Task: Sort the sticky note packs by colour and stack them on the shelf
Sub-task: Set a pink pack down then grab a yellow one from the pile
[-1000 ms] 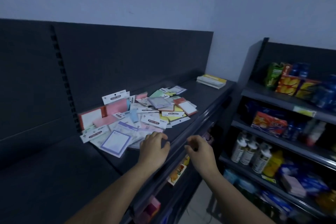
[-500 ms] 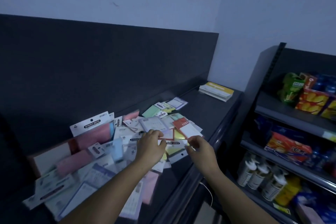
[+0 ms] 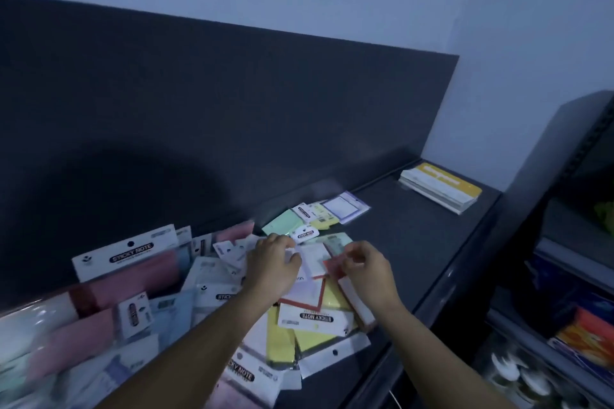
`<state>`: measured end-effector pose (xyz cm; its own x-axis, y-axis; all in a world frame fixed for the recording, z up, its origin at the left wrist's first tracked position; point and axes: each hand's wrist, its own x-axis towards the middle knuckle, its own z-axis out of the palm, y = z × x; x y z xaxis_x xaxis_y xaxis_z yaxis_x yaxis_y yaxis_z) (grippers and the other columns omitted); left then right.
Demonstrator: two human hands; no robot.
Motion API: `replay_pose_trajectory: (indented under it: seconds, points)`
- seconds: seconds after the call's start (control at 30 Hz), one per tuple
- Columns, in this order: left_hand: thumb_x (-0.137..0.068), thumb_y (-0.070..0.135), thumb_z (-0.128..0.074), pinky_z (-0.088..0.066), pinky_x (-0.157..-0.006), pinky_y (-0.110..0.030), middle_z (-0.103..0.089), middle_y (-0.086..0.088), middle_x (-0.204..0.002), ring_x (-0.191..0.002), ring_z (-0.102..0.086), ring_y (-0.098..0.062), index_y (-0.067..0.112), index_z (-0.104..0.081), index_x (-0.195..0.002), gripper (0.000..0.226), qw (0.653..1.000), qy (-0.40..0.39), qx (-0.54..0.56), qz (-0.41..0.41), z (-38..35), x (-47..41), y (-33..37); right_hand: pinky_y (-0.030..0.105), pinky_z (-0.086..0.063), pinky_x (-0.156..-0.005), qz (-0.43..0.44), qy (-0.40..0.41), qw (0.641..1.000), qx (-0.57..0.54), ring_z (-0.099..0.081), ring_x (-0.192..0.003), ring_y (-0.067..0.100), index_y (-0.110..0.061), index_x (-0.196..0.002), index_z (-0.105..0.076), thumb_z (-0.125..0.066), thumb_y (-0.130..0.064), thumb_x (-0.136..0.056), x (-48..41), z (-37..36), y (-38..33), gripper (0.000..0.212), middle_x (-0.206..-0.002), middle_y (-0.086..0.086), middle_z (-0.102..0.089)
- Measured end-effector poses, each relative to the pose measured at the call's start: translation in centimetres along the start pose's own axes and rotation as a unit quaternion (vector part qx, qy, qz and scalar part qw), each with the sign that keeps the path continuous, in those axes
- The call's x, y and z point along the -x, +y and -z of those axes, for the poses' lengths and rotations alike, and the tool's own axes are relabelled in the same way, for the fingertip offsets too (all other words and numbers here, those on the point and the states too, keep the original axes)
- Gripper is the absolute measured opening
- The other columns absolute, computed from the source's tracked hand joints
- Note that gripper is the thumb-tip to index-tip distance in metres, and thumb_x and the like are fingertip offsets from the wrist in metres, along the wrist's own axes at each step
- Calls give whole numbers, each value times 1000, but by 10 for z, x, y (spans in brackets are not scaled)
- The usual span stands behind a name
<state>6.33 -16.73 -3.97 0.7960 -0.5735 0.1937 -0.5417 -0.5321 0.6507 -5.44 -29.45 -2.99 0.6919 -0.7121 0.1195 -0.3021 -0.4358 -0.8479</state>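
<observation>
A heap of sticky note packs [image 3: 186,302] covers the left and middle of the dark shelf [image 3: 418,242]. At the left a large pink pack [image 3: 133,272] leans on the back panel, its white header card reading "STICKY NOTE". Below it lie pale blue and pink packs, blurred. Nearer the front edge a yellow pack [image 3: 282,339] lies flat, and a header [image 3: 315,317] printed "STICKY NOTE" upside down lies across it.

The left hand [image 3: 272,267] rests palm-down on the pile, fingers curled over white-carded packs; whether it grips one cannot be told. Just behind it sit a mint green pack [image 3: 282,226] and a small tag [image 3: 305,233] reading "STICKY NOTE".

The right hand [image 3: 368,271] pinches the top edge of a red-bordered pack [image 3: 345,289] between thumb and fingertips, tilting it up from the heap.

Farther back lies a purple-framed pack [image 3: 344,207]. At the shelf's right end, well apart, sits a stack of yellow-topped pads [image 3: 442,186]; its print is unreadable.
</observation>
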Motion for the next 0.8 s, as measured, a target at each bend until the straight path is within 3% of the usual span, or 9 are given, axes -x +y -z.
replay_pose_trajectory:
  seconds: [0.17,0.33,0.43,0.5,0.6,0.73,0.8]
  points:
    - [-91,27,-50,-39,-95,-31,-55,-1,-125,-116,-47,-21,18,-58,-117,29,996,-6,-72,48,-21,-39,5,17,-38,-68,5,-51,999,9,-55,-87,14,-12,-97,-59,-58,-3,-87,-72,1,19,13,-98,3,-61]
    - [-92,29,-49,-34,-99,-31,-49,1,-132,-121,-42,-19,18,-54,-125,35,990,4,-119,70,-39,-74,15,6,-38,-49,10,-93,995,21,-58,-70,13,-10,-102,-60,-59,-4,-86,-129,-4,39,18,-94,7,-65]
    - [-91,29,-49,-34,-100,-33,-47,2,-132,-121,-42,-19,20,-53,-125,35,987,-5,-139,82,-49,-86,17,17,-46,-77,54,-136,987,69,-62,-99,24,-4,-118,-58,-58,-2,-85,-158,-11,45,34,-110,10,-64]
    - [-91,28,-50,-35,-100,-32,-46,3,-131,-119,-43,-17,19,-54,-124,34,986,-9,-139,89,-52,-90,15,24,-42,-93,96,-163,974,121,-55,-115,24,-2,-127,-53,-57,-2,-86,-172,-17,46,41,-126,11,-58]
    - [-90,27,-52,-37,-96,-28,-47,2,-129,-117,-46,-16,17,-57,-121,33,985,1,-144,96,-51,-94,11,25,-41,-91,172,-190,954,154,-54,-114,28,-2,-113,-60,-56,4,-82,-185,-27,47,32,-118,13,-60]
    - [-89,24,-52,-35,-99,-28,-51,4,-127,-117,-46,-16,20,-59,-118,30,984,14,-138,114,-49,-89,11,27,-28,-111,219,-227,927,204,-38,-134,23,-6,-136,-45,-56,1,-83,-194,-38,49,55,-145,10,-42]
    - [-89,22,-51,-34,-101,-30,-52,3,-126,-117,-46,-16,20,-60,-117,29,984,14,-134,114,-46,-85,11,31,-35,-106,247,-211,920,218,-44,-128,23,-9,-134,-48,-56,1,-82,-197,-42,47,54,-141,8,-47]
